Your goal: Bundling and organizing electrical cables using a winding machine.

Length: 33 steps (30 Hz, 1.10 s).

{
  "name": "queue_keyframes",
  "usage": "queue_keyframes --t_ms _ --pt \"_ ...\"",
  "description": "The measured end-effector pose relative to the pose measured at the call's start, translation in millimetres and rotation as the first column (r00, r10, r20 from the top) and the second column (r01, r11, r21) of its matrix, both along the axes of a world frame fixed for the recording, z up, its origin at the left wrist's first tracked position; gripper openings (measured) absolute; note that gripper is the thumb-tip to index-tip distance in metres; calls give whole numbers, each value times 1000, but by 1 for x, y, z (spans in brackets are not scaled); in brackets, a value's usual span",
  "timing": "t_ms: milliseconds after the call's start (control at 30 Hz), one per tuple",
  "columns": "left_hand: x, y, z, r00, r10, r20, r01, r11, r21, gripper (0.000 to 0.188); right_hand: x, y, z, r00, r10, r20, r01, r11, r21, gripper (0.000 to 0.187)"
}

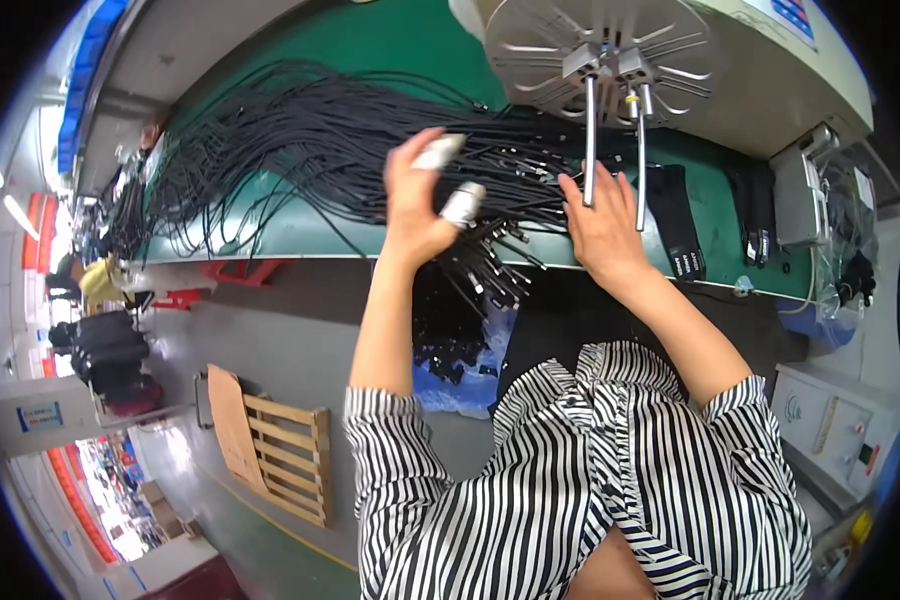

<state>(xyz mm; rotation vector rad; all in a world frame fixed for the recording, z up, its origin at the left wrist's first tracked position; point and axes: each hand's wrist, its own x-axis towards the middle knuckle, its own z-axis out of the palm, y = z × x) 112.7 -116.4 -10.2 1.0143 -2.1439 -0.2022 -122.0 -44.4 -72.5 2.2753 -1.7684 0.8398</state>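
A large heap of thin black cables [300,150] lies along the green worktable [300,222], with small metal and pale connector ends gathered at its right. Over these ends is my left hand [417,205], white covers on its thumb and a finger. Its thumb and fingers are apart, and no cable shows between them. My right hand [606,228] rests at the right end of the heap, fingers stretched out and touching the cable ends. Just above it, two metal rods [590,140] reach down from a round slotted disc [530,50], partly in front of the fingers.
Flat bundles of black cables [678,225] lie right of my right hand. A grey machine box [802,195] stands at the table's right end. Below the table edge, a blue plastic bag [450,390] holds black pieces. A wooden pallet [288,450] lies on the floor at left.
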Motion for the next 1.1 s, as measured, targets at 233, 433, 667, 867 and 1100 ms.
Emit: queue_keyframes --t_ms 233,433,667,867,1100 --pt "52 2 -48 395 893 214 -904 335 267 71 2 -2 5 997 69 45 -73 994 86 45" --pt "59 -68 -55 549 728 411 -836 493 243 65 16 -15 -2 989 95 116 -99 995 27 46" --pt "147 -173 -101 568 679 464 -772 636 14 63 62 -55 -3 983 148 110 -140 987 -80 45" --pt "105 -164 -75 778 627 -42 -625 778 56 62 61 -89 31 949 223 221 -219 975 -46 55" --pt "98 -78 -53 443 806 -392 -552 590 589 60 104 -162 21 979 -57 198 -14 941 339 79"
